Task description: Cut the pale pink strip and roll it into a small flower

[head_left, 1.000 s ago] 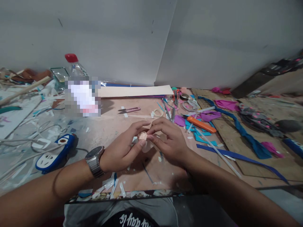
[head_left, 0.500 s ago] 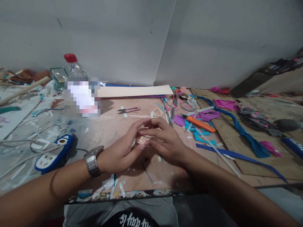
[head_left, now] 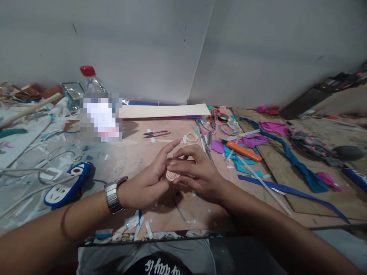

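Observation:
A small pale peach rolled rose (head_left: 172, 175) sits between my hands above the middle of the table. My right hand (head_left: 197, 172) pinches it from the right, thumb below and fingers curled over its top. On the rose's other side is my left hand (head_left: 150, 183), its index finger stretched up and away and its thumb just below the rose. The left hand's other fingers are mostly hidden behind the rose and the right fingers. A pair of thread snips (head_left: 156, 133) and a roll of cream tape (head_left: 192, 136) lie beyond my hands.
An orange utility knife (head_left: 243, 151) lies on blue and purple scraps to the right, near a blue strip (head_left: 286, 187) and cardboard (head_left: 309, 202). At left are a blue-and-white power strip (head_left: 67, 185) with cables and a red-capped bottle (head_left: 93, 82). A pale sheet stack (head_left: 163, 111) lies behind.
My left thumb has drawn back from the rose, and the left index finger has straightened away from the right fingers. The right fingers have shifted slightly left over the rose.

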{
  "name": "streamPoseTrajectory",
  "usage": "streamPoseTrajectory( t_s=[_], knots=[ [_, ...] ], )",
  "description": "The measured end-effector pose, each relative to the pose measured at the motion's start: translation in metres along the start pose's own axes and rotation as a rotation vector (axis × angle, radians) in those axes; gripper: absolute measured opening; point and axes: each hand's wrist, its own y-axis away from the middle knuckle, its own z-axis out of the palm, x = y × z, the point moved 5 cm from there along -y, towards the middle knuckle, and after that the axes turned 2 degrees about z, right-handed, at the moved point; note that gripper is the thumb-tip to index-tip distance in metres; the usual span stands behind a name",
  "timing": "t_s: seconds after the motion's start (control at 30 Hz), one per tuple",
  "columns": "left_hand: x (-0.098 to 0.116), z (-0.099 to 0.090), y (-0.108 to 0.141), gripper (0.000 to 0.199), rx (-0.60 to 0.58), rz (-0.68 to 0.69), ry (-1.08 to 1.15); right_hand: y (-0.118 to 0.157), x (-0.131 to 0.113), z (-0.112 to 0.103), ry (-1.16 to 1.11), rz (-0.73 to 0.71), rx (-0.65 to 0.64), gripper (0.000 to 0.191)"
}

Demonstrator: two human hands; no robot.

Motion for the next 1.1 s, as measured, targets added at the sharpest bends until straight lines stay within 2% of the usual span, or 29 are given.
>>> streamPoseTrajectory(
  t_s=[0.2,0.4,0.5,0.6,0.73,0.83,1.0,1.1],
  knots=[
    [-0.003,-0.004,-0.002,0.074,0.059,-0.010,0.000,0.001,0.001,0.000,-0.051,0.056,-0.033,0.022],
    [-0.002,-0.019,0.000,0.061,0.264,0.125,-0.352,-0.001,0.005,-0.012,-0.066,0.140,0.099,0.024],
    [-0.001,-0.022,0.001,0.050,0.319,0.180,-0.399,-0.002,0.006,-0.016,-0.054,0.174,0.141,0.031],
    [0.000,-0.020,0.002,0.041,0.311,0.181,-0.357,-0.003,0.006,-0.017,-0.058,0.176,0.165,0.036],
    [0.000,-0.016,0.001,0.029,0.268,0.123,-0.278,-0.003,0.007,-0.017,-0.068,0.169,0.177,0.038],
    [0.000,-0.016,-0.001,0.020,0.284,0.079,-0.227,-0.003,0.006,-0.017,-0.085,0.193,0.166,0.038],
    [-0.003,-0.024,-0.002,0.014,0.414,0.025,-0.046,0.002,0.011,-0.010,-0.251,0.389,0.122,0.037],
    [-0.011,-0.030,-0.001,0.018,0.485,-0.050,0.061,0.007,0.018,-0.002,-0.373,0.507,0.098,0.041]
  ],
)
